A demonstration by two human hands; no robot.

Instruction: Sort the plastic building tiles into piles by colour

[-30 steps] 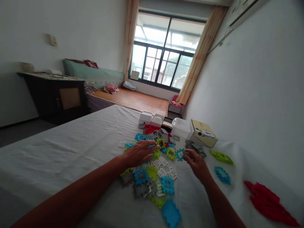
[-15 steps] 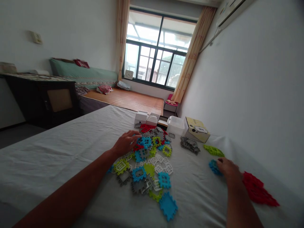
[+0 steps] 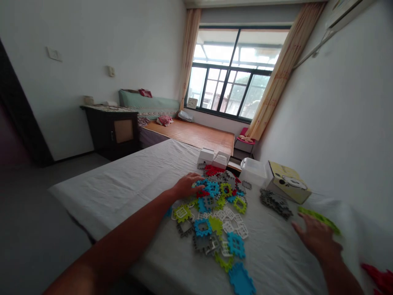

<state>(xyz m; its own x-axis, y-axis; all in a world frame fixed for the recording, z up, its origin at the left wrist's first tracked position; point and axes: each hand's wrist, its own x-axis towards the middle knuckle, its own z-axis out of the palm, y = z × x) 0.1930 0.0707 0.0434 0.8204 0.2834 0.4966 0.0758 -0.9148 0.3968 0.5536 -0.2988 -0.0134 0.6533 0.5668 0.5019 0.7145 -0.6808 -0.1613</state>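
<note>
A mixed pile of interlocking plastic building tiles with toothed edges, in blue, green, grey, red and white, lies on the sheet. My left hand (image 3: 186,186) is at the pile's left upper side, its thumb and fingers closed about the edge of a blue tile (image 3: 202,183). More blue tiles (image 3: 236,244) lie lower in the pile, with white lattice pieces (image 3: 229,219) in its middle. At the right, my right hand (image 3: 319,237) is open, fingers spread, just below a stack of green tiles (image 3: 321,218). The blue stack there is hidden from view.
Grey tiles (image 3: 275,203) are stacked before a yellow box (image 3: 288,180). A clear plastic container (image 3: 253,171) and small white boxes (image 3: 206,155) line the pile's far side. Red pieces (image 3: 380,280) lie at the lower right. A wall runs along the right.
My right hand has let go of the blue stack and spread its fingers. My left hand stays at the same blue tile. The view has turned left, so everything sits further right.
</note>
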